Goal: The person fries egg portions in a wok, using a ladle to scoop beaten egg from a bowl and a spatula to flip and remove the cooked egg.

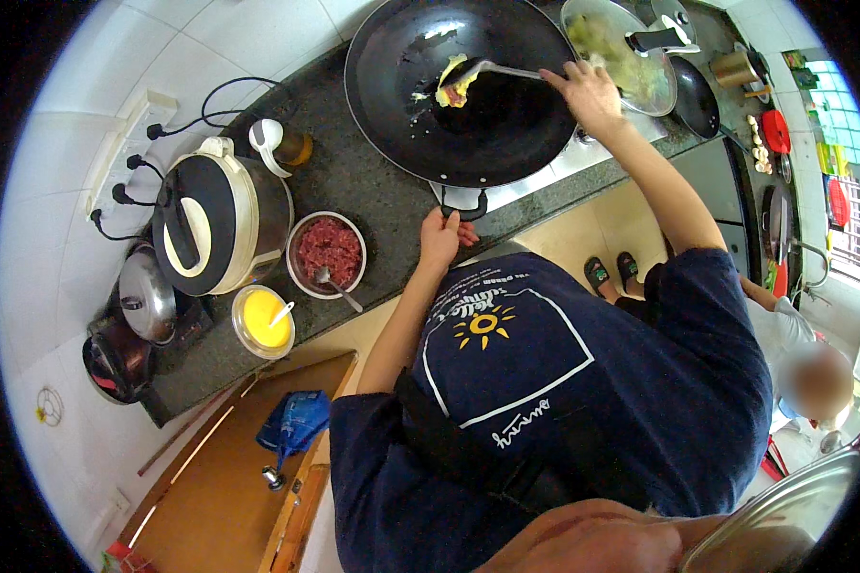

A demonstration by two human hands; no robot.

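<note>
My right hand [590,97] is closed on the handle of a metal ladle [510,69], whose head touches a small piece of yellow egg [453,92] with reddish filling in a large black wok [401,136]. At the near side of the wok, my left hand [444,236] grips its black loop handle [466,212]. Left of that hand stand a bowl of raw minced meat [332,247] with a metal spoon in it and a container of beaten egg [264,320] with a white spoon.
A rice cooker [222,215], an oil jug [294,149] and a lidded pot [147,294] stand left on the counter. A glass lid [616,57] covers greens at the back right, beside a small black pan [695,97]. Another person [788,329] is at the right.
</note>
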